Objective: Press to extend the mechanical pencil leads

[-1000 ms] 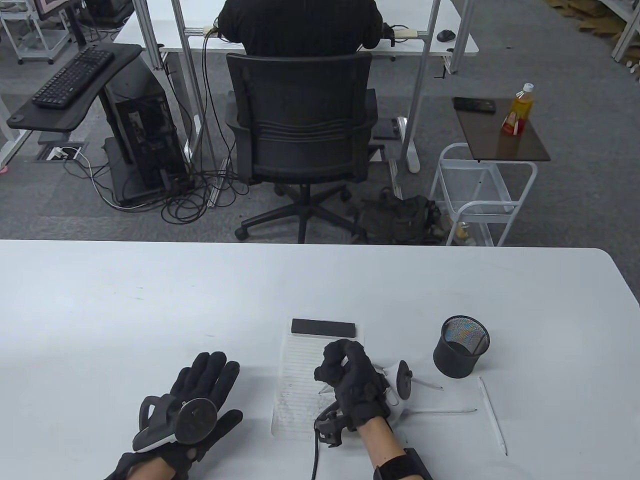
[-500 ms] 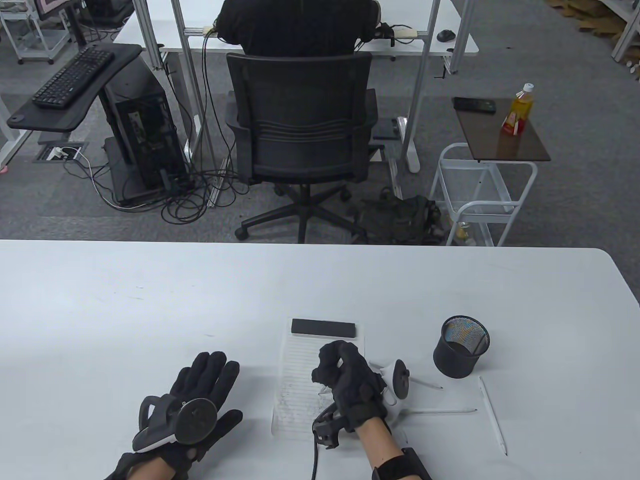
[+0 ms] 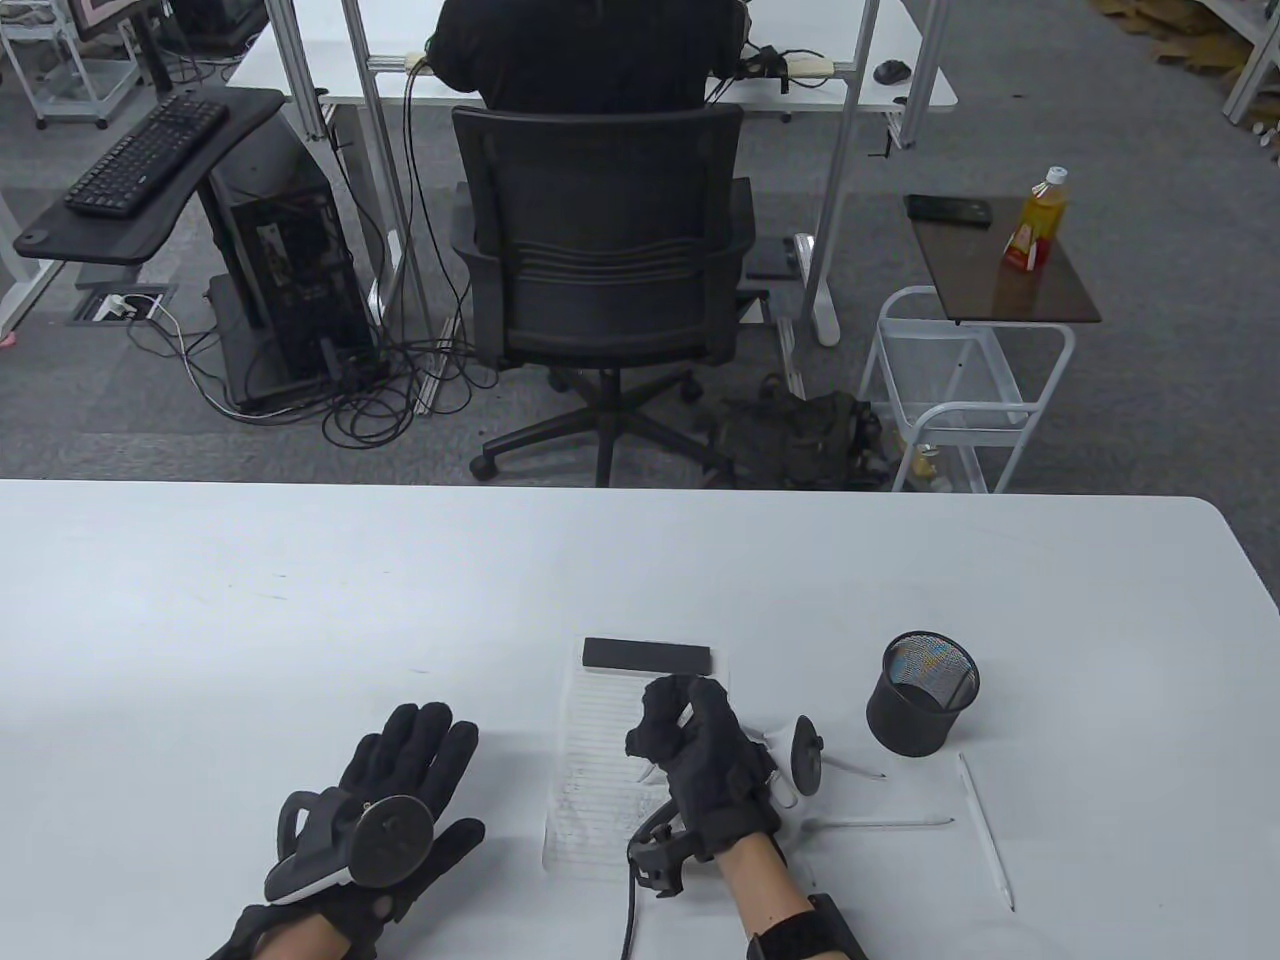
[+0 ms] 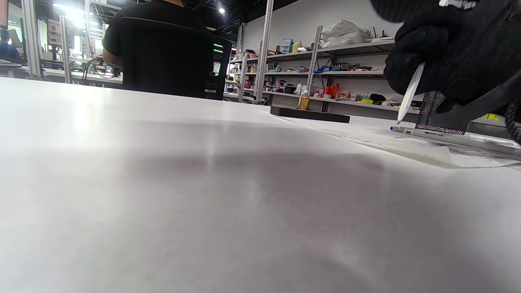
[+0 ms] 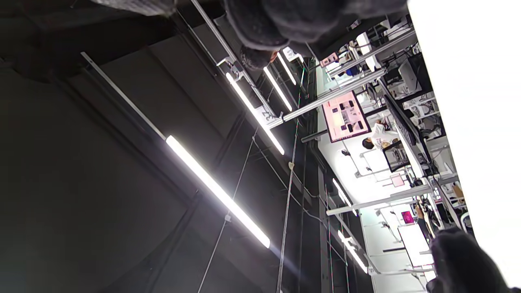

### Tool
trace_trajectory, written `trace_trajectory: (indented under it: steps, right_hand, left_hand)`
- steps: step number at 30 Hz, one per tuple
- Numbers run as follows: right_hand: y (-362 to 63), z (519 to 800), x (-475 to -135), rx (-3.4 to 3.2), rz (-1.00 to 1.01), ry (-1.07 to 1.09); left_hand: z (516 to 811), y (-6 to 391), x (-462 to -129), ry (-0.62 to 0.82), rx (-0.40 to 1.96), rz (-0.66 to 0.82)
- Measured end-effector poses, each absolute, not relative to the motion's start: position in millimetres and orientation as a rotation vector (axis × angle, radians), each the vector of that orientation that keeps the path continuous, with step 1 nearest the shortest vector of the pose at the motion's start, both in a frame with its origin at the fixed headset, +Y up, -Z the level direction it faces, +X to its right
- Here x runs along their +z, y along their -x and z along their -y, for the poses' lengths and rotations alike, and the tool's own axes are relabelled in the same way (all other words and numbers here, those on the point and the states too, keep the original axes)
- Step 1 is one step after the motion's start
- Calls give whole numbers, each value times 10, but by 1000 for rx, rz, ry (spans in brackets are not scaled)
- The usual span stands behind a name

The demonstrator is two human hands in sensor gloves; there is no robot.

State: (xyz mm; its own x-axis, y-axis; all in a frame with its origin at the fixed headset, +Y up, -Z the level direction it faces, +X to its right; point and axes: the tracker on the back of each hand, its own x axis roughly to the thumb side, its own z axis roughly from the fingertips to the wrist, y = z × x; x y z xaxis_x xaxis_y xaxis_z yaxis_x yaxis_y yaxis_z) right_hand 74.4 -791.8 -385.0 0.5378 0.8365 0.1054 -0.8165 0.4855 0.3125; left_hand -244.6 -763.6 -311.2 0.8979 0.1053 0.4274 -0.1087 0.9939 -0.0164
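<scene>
Your right hand (image 3: 705, 765) has its fingers (image 3: 655, 725) curled tight around a white mechanical pencil (image 4: 410, 92), tip down over the lined notepad (image 3: 590, 770) on the bench (image 3: 300, 620). Your left hand (image 3: 400, 800) lies flat, fingers spread. Two more pencils (image 3: 985, 830) lie beside the mesh cup (image 3: 925, 692).

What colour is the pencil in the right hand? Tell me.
White; the pencil held by the right hand shows best in the left wrist view.
</scene>
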Motion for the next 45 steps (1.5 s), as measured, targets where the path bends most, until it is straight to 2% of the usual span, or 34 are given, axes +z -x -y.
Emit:
trace_trajectory:
  steps: [4, 10, 16, 23, 31, 36, 45]
  right_hand:
    - [-892, 7589, -3856, 1137, -104, -412]
    - [-1187, 7164, -3970, 1703, -121, -266]
    - [-1339, 6939, -4245, 2170, -186, -55]
    - [-1297, 6984, -4623, 2533, -308, 190]
    - [-1321, 7266, -4986, 2828, -266, 471]
    - [-1335, 7415, -5129, 2913, -256, 516]
    - [-1110, 7607, -5285, 3104, -248, 464]
  left_hand:
    - [7629, 2446, -3114, -11, 110, 441]
    - [7623, 2442, -3114, -11, 104, 443]
    - [7622, 2442, -3114, -11, 102, 445]
    - [7630, 2433, -3112, -7, 105, 449]
    - [7643, 2432, -3120, 7, 112, 449]
    - [7641, 2428, -3131, 13, 110, 455]
    - [7568, 2416, -3130, -21, 79, 472]
